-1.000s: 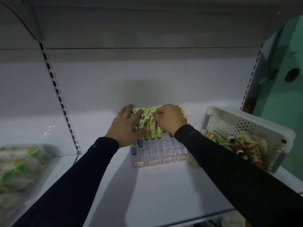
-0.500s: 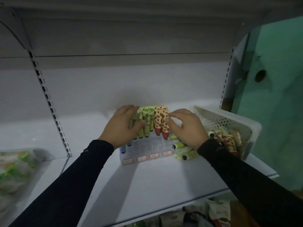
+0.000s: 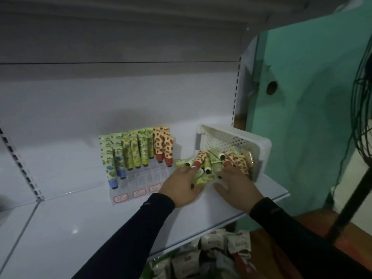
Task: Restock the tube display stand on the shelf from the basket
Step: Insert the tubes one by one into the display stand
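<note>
**Two hands go to the tube pile**

Many little tubes stand in the clear display stand point(image 3: 138, 178) on the white shelf point(image 3: 66, 228). There is only one view, from the head, so all of this comes from it. The tubes stand cap down in rows. The green ones point(image 3: 128, 154) fill the left and middle, two with blue caps point(image 3: 117, 168) stand low at the front left, and the red spotted ones point(image 3: 163, 150) are at the right end. They look sorted by kind, likely so a shopper can find each sort fast. The front rows of the stand have open slots, so I think the job is only partly done.

The white basket point(image 3: 237, 139) lies tipped on its side just right of the stand. Its open mouth faces the person, so the loose tubes point(image 3: 209, 164) spill out onto the shelf and are easy to reach.

The left hand point(image 3: 181, 188) lies flat with its fingers spread, and the fingertips touch the edge of the pile. It grips nothing. The right hand point(image 3: 235, 186) is also spread and loose, resting at the pile by the basket mouth, with no tube held. Both hands seem to be feeling for the next tube to pick.

Packets point(image 3: 211, 256) lie on the shelf below.
</note>
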Motion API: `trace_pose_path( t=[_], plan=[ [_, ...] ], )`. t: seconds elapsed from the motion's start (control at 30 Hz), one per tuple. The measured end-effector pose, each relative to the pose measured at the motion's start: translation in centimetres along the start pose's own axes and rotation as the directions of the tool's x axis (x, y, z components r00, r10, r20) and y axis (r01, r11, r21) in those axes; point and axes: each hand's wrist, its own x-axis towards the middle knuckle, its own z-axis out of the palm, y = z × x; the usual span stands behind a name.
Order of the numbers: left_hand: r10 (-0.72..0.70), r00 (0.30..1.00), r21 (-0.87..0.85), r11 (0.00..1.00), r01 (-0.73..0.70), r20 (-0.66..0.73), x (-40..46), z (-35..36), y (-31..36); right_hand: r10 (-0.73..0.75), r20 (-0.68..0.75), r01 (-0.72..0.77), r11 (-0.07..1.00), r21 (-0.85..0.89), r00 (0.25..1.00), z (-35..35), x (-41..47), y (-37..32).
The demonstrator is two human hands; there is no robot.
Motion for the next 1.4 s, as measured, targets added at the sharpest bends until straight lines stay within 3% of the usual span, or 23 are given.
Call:
trace_pose_path(
  t=[0.27, 0.37, 0.67, 0.77, 1.0, 1.17, 1.4],
  plan=[
    [-0.082, 0.992, 0.19, 0.98, 0.062, 0.097, 2.3, 4.5, 0.5, 0.057, 0.079, -0.06, 0.998, 0.033, 0.995, 1.5, -1.1, -0.1],
    [-0.098, 0.995, 0.227, 0.969, 0.092, 0.017, 2.4, 4.6, 0.6, 0.063, 0.063, -0.065, 0.998, 0.024, 0.996, 1.4, -0.4, -0.3],
    [-0.173, 0.984, 0.125, 0.976, 0.176, -0.034, 2.6, 4.1, 1.6, 0.221, -0.014, -0.211, 0.949, 0.236, 0.975, 1.7, 2.1, -0.1],
    [-0.194, 0.981, 0.102, 0.975, 0.196, -0.024, 2.5, 3.8, 1.7, 0.285, -0.01, -0.275, 0.933, 0.233, 0.959, 1.9, 2.0, 0.0],
    [-0.226, 0.958, 0.065, 0.974, 0.218, 0.174, 0.5, 0.9, 0.7, 0.351, 0.093, -0.363, 0.903, 0.23, 0.932, 2.1, 3.2, -1.6],
    [-0.287, 0.944, 0.15, 0.953, 0.263, 0.161, -0.7, 0.1, -0.2, 0.356, 0.143, -0.377, 0.911, 0.165, 0.923, 1.7, 3.6, -2.3],
    [-0.317, 0.932, 0.277, 0.925, 0.262, 0.177, -0.5, 0.7, 0.8, 0.432, 0.226, -0.488, 0.772, 0.407, 0.873, 0.8, 2.7, -1.7]
  ],
)
